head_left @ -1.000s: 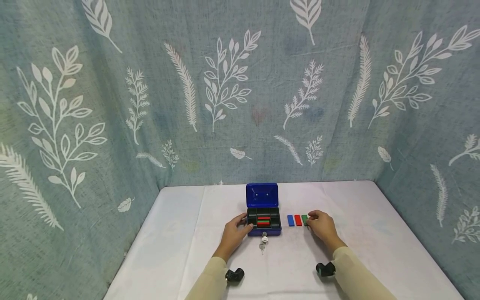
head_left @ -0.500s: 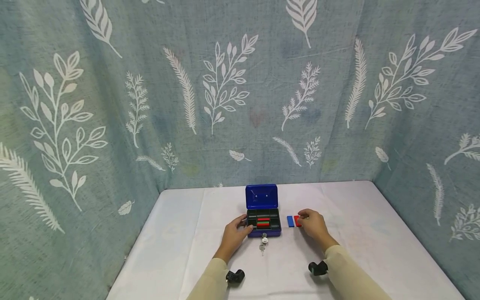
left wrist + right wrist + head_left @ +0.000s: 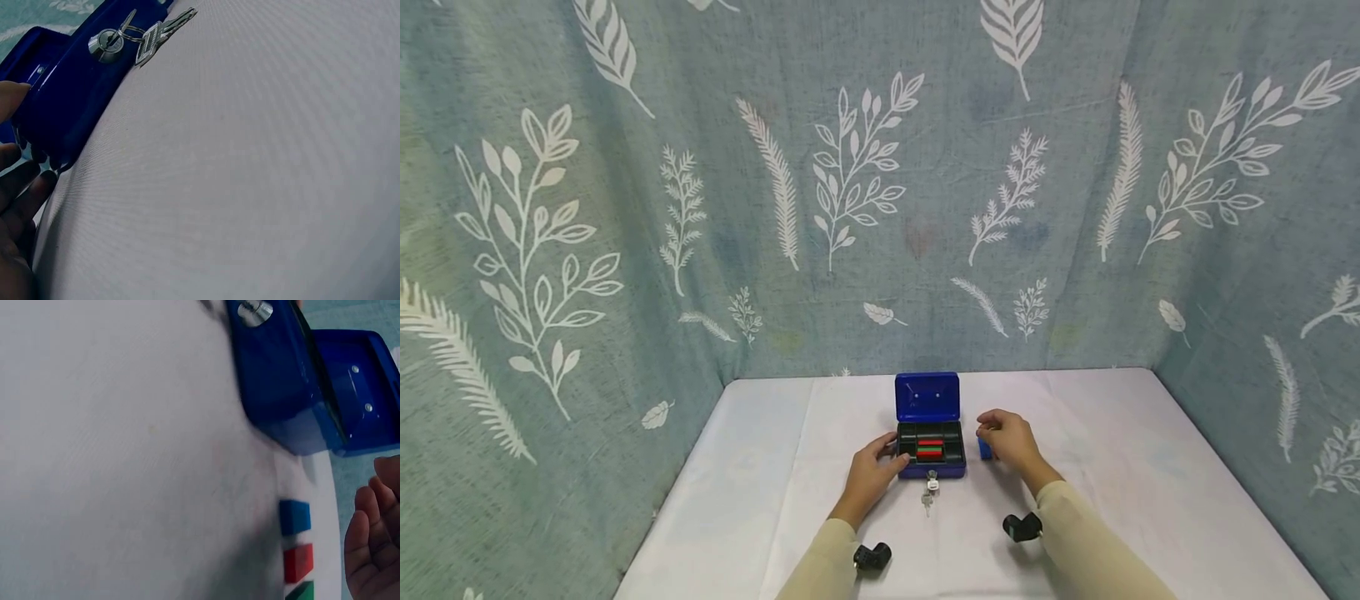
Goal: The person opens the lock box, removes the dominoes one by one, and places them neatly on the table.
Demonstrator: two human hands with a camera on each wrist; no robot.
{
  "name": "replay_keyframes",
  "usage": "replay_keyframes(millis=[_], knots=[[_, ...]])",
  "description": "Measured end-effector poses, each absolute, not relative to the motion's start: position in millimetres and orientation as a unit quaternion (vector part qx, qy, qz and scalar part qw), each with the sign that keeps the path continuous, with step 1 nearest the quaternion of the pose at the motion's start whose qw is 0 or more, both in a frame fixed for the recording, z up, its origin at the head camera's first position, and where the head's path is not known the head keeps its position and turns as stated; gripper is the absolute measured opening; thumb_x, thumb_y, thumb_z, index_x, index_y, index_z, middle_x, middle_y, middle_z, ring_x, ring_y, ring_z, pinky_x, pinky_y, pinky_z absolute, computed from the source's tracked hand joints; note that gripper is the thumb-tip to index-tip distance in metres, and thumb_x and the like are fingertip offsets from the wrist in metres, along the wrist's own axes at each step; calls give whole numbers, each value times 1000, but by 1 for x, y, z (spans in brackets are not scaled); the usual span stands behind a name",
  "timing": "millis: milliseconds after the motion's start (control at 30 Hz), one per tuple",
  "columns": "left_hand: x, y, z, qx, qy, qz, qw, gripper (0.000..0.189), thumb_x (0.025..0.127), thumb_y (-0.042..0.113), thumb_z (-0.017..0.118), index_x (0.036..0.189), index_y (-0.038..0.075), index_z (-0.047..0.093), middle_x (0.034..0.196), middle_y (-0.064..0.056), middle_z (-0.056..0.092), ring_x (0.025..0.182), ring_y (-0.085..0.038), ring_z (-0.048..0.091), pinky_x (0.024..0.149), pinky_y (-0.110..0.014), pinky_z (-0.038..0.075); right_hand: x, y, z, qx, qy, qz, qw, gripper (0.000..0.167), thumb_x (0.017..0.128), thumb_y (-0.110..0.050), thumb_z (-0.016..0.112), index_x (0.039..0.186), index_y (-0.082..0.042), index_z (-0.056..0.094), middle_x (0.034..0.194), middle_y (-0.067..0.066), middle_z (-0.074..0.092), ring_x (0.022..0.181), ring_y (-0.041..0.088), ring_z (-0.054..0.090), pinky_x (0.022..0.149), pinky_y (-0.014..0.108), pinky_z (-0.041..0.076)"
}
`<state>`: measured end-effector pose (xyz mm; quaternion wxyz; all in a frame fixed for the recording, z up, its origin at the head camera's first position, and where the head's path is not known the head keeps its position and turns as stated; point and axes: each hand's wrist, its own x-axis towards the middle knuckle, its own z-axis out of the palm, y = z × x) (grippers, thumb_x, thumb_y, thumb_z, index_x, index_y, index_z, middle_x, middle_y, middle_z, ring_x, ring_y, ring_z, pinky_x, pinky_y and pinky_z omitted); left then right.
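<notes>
right hand point(image 3: 1011, 437) has scooted left, from the green block point(image 3: 302, 592) to over by the blue block point(image 3: 984, 450)

Room above box point(image 3: 917, 472), raised lid point(image 3: 927, 397) behind

Noted deep blue on box point(image 3: 275, 375), black on inner tray point(image 3: 928, 429), red and green on blocks inside point(image 3: 929, 451); blue, red, green on loose blocks point(image 3: 298, 562) — silver on keys point(image 3: 153, 40), white on tablecloth point(image 3: 775, 492), white foliage over teal on curtain point(image 3: 925, 333).
</notes>
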<state>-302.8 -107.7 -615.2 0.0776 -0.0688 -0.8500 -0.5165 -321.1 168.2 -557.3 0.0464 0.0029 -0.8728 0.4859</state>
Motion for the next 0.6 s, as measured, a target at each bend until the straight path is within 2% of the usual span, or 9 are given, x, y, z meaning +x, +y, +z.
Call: replay_keyframes(millis=[200, 367, 600], knots=[[-304, -107, -615, -70, -852, -512, 81, 57, 84, 41, 74, 131, 13, 61, 118, -4, 67, 114, -23, 59, 104, -52, 38, -325, 156, -551, 20, -876, 478, 55, 20, 83, -7, 73, 102, 0, 71, 79, -1, 68, 73, 14, 63, 70, 35, 52], [-305, -107, -616, -72, -851, -514, 81, 57, 84, 40, 75, 131, 13, 62, 119, -5, 67, 113, -23, 60, 103, -52, 38, -330, 148, -547, 34, -877, 476, 61, 18, 82, -6, 73, 100, -1, 72, 79, -2, 68, 74, 14, 63, 70, 34, 52], [-303, -107, -615, -68, -851, -515, 76, 57, 84, 41, 74, 132, 13, 61, 119, -5, 66, 115, -23, 59, 104, -51, 38, -333, 136, -541, 41, -883, 467, 22, 19, 86, -9, 72, 105, -3, 72, 90, 0, 70, 83, 17, 65, 75, 39, 54]])
